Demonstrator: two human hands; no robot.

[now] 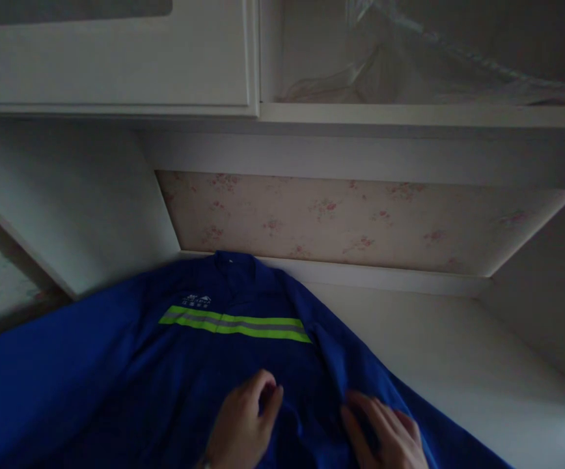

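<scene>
Hands working at the near edge: left hand (243, 423) curled loosely, fingertips pressing into the blue work jacket (175, 365); right hand (385, 433) open, lying flat on a fold of cloth beside the front opening. Jacket lying spread face-up on the white bench (458, 352), collar pointing away, sleeves extending outward, not yet folded. Reflective stripe (234, 324) crossing the chest. Floral wall panel (360, 221) and white cabinet (116, 58) standing beyond.

Jacket (175, 371) hem and both wrists beyond the bottom edge.
</scene>
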